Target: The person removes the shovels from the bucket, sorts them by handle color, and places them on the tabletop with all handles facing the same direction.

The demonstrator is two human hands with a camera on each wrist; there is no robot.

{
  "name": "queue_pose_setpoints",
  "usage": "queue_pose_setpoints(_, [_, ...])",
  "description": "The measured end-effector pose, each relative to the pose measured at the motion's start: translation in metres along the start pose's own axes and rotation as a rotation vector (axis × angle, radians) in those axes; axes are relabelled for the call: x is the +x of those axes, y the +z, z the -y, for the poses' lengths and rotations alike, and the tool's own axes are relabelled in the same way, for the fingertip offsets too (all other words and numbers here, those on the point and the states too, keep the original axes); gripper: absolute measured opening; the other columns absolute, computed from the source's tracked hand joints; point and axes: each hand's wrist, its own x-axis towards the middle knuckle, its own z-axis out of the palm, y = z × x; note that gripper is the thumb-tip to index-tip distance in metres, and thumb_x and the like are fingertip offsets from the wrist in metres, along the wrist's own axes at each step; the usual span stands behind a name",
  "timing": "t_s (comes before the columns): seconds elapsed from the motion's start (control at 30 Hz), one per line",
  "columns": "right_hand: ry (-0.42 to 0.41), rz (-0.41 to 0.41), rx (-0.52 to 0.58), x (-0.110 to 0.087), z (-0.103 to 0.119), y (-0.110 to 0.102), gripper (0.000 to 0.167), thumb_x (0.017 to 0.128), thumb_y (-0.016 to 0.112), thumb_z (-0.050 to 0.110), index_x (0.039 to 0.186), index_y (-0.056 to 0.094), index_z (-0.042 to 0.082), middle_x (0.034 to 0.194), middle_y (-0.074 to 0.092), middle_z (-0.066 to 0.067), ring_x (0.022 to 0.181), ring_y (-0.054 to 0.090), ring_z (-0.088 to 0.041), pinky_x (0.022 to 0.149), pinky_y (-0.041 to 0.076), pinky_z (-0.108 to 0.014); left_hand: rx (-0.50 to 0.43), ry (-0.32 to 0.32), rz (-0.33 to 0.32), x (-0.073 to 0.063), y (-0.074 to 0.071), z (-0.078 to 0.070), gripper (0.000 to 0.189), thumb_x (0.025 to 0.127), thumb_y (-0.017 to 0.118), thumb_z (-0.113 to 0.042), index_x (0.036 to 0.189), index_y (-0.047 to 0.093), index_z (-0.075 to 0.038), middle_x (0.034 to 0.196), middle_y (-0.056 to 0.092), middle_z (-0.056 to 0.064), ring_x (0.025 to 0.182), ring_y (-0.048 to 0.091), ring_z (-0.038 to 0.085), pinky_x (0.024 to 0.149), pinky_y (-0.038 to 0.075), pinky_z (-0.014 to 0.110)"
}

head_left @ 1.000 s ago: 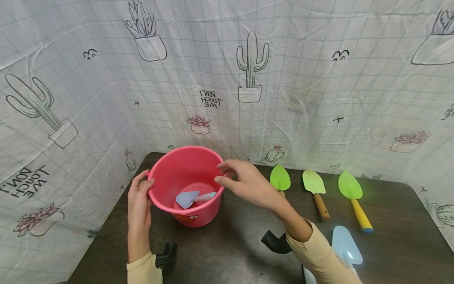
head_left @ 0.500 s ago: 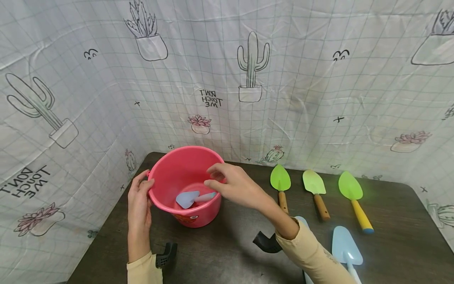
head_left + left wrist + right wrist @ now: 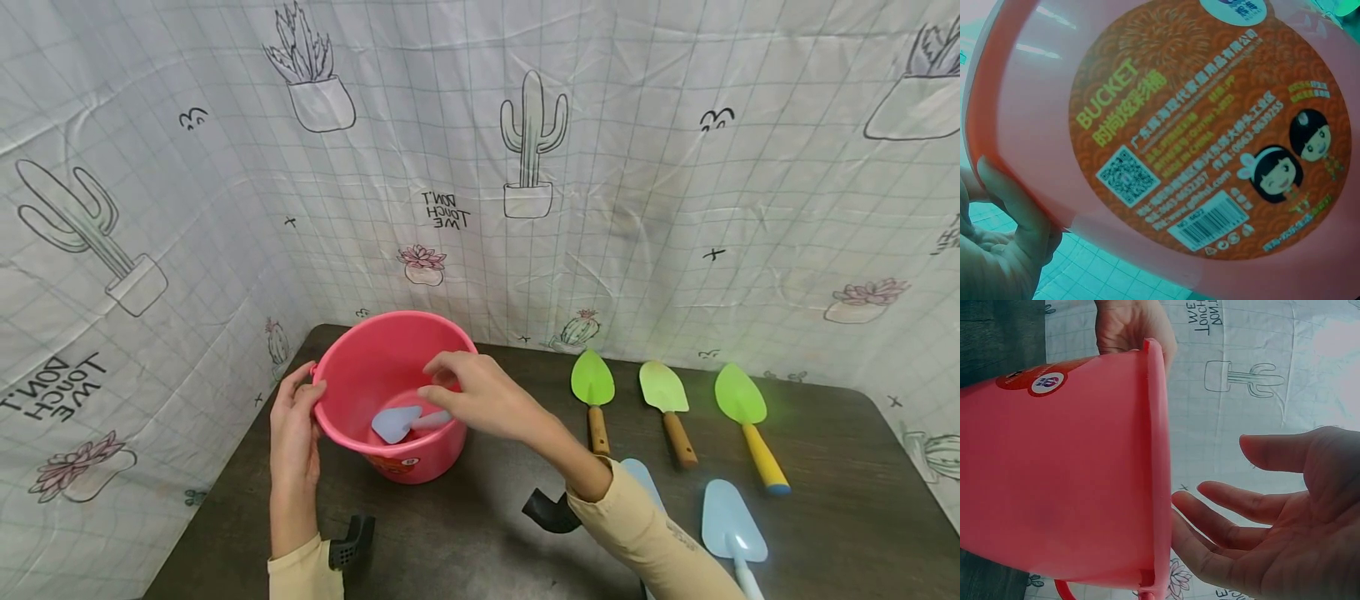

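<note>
A pink bucket (image 3: 375,367) stands at the table's left, its label (image 3: 1210,137) filling much of the left wrist view. My left hand (image 3: 292,429) grips the bucket's left rim, thumb and fingers on either side. Inside lies a small trowel (image 3: 396,423) with a pale blue blade; its handle end is hidden behind my right hand. That right hand (image 3: 480,398) reaches over the right rim, thumb and fingers apart, holding nothing. In the right wrist view the same hand (image 3: 1272,525) is beside the rim (image 3: 1159,462); whether its fingers touch it I cannot tell.
To the right lie a green trowel (image 3: 592,383), a pale green trowel (image 3: 663,387), a yellow-handled trowel (image 3: 767,457) and a light blue trowel (image 3: 733,521). My right sleeve (image 3: 652,533) partly covers another blue blade (image 3: 641,475). A patterned cloth (image 3: 637,208) hangs behind the table.
My right hand has moved left and a little lower, across the bucket's rim to above its inside. The left hand and bucket stay in place.
</note>
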Motion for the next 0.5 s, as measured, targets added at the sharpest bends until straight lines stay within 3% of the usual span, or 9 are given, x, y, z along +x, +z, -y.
queue_pose_setpoints(0.23, [-0.022, 0.020, -0.017, 0.006, -0.001, 0.011, 0.027, 0.096, 0.071, 0.015, 0.119, 0.070, 0.002, 0.110, 0.070, -0.005, 0.100, 0.062, -0.020, 0.086, 0.056, -0.031, -0.008, 0.006, 0.007, -0.001, -0.001, 0.002, 0.051, 0.106, 0.054, -0.017, 0.153, 0.041, -0.005, 0.102, 0.060, 0.001, 0.074, 0.059, 0.008, 0.061, 0.053, 0.016])
queue_pose_setpoints(0.5, [-0.071, 0.046, -0.037, 0.016, -0.001, 0.023, 0.024, 0.096, 0.072, 0.016, 0.114, 0.071, 0.001, 0.098, 0.070, -0.003, 0.088, 0.060, -0.016, 0.076, 0.053, -0.024, -0.006, 0.014, 0.005, -0.002, -0.003, 0.005, 0.051, 0.106, 0.054, -0.018, 0.154, 0.041, -0.006, 0.104, 0.060, 0.001, 0.079, 0.063, 0.009, 0.067, 0.057, 0.018])
